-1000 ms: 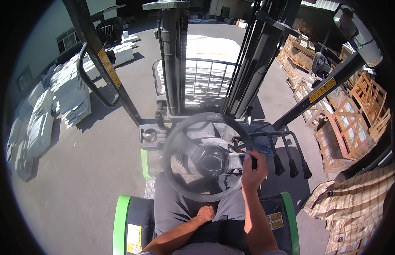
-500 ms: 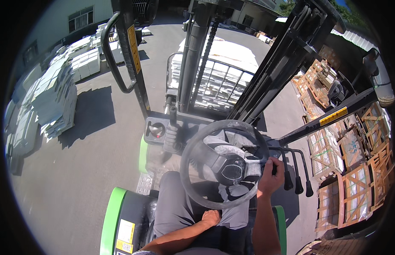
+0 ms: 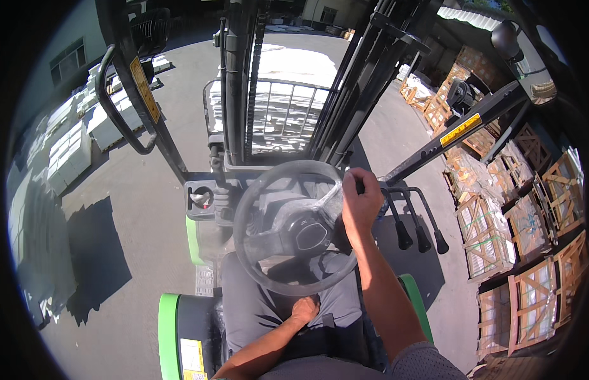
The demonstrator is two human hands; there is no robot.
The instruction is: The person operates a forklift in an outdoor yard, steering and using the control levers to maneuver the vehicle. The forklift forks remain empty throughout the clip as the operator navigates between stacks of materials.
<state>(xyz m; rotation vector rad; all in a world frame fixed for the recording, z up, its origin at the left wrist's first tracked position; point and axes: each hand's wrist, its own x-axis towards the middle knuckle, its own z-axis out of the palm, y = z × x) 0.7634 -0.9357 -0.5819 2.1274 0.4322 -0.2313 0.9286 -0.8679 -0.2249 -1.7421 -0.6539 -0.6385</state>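
I sit at the controls of a forklift. My right hand [image 3: 361, 206] is closed on the upper right of the black steering wheel [image 3: 241, 209], its thumb raised along the rim. On my lap, below the wheel, rests my left hand [image 3: 305, 308], its fingers curled in and partly hidden, with nothing visible in it. Several black-knobbed levers [image 3: 423, 238] stand just right of the wheel. Past the dark mast [image 3: 236, 88] and the load guard [image 3: 269, 107], a stack of white slabs [image 3: 294, 66] sits in front.
Stacks of white slabs [image 3: 41, 234] stand on the left, throwing a dark shadow. Wooden crates [image 3: 535, 304] line the right side, with another vehicle's steering wheel [image 3: 460, 94] among them. Grey paving [image 3: 148, 196] lies between. A building [image 3: 69, 57] rises at far left.
My right hand has moved up and leftward with the wheel rim, and the wheel has turned counterclockwise. The surroundings have shifted in view. My left hand stays on my lap.
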